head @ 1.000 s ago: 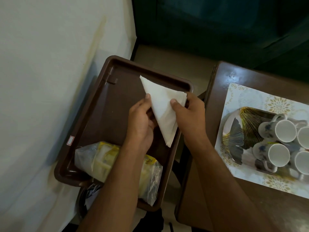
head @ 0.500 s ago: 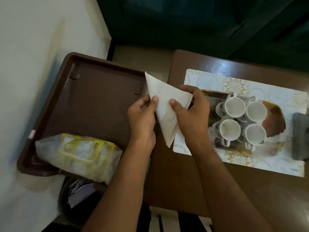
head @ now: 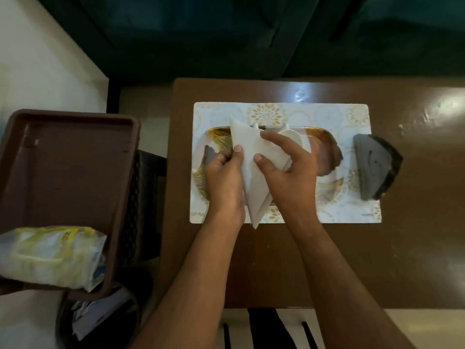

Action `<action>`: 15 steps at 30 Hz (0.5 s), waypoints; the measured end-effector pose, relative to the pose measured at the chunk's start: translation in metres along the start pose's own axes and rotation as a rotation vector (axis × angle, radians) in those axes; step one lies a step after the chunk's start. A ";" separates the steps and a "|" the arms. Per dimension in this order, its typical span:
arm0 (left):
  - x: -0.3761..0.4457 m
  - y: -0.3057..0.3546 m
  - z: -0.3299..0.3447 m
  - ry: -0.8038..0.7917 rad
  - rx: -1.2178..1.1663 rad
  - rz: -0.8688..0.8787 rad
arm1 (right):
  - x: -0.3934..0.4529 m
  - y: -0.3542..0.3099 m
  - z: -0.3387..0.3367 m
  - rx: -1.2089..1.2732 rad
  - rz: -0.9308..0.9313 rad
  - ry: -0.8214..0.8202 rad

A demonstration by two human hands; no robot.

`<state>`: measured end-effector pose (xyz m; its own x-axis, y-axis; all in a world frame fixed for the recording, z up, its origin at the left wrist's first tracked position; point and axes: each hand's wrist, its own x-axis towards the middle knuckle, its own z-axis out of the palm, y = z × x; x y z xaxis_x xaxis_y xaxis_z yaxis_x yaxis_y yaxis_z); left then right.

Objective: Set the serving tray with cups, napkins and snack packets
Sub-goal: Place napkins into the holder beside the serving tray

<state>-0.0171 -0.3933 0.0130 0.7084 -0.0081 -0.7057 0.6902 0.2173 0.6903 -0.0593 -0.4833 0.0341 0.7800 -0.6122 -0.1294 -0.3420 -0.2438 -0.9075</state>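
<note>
A white napkin [head: 254, 170], folded into a triangle, is held between my left hand [head: 224, 175] and my right hand [head: 289, 167], thumbs pressed on its top. Both hands hover over the gold-patterned serving tray [head: 329, 187], which lies on a white and gold placemat [head: 297, 112]. The white cups [head: 293, 136] on that tray are mostly hidden behind the napkin and my right hand. At the left, a brown plastic tray [head: 75, 157] carries a clear and yellow snack packet [head: 50, 253] at its near end.
The placemat rests on a dark brown wooden table [head: 377, 248]. A dark grey wedge-shaped object [head: 375, 167] sits at the placemat's right edge. A dark bin [head: 100, 321] with papers stands below the brown tray. A white wall is at the left, a dark green surface behind.
Both hands carried the folded napkin rightwards, from over the brown tray to over the serving tray with the cups. The view swung right with them.
</note>
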 end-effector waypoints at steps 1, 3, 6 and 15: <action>-0.003 -0.004 0.011 -0.006 -0.004 -0.001 | 0.002 0.004 -0.010 -0.011 0.011 0.016; -0.009 -0.013 0.030 -0.026 0.003 -0.001 | 0.007 0.012 -0.028 -0.023 0.040 0.046; -0.020 -0.027 0.059 -0.100 0.065 0.036 | 0.014 0.024 -0.058 -0.068 0.040 0.113; -0.053 -0.074 0.132 -0.291 0.185 -0.018 | 0.036 0.046 -0.134 -0.275 0.032 0.248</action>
<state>-0.0862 -0.5380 0.0203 0.6901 -0.2946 -0.6610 0.6988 0.0341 0.7145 -0.1173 -0.6177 0.0408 0.6273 -0.7784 -0.0242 -0.5183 -0.3940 -0.7590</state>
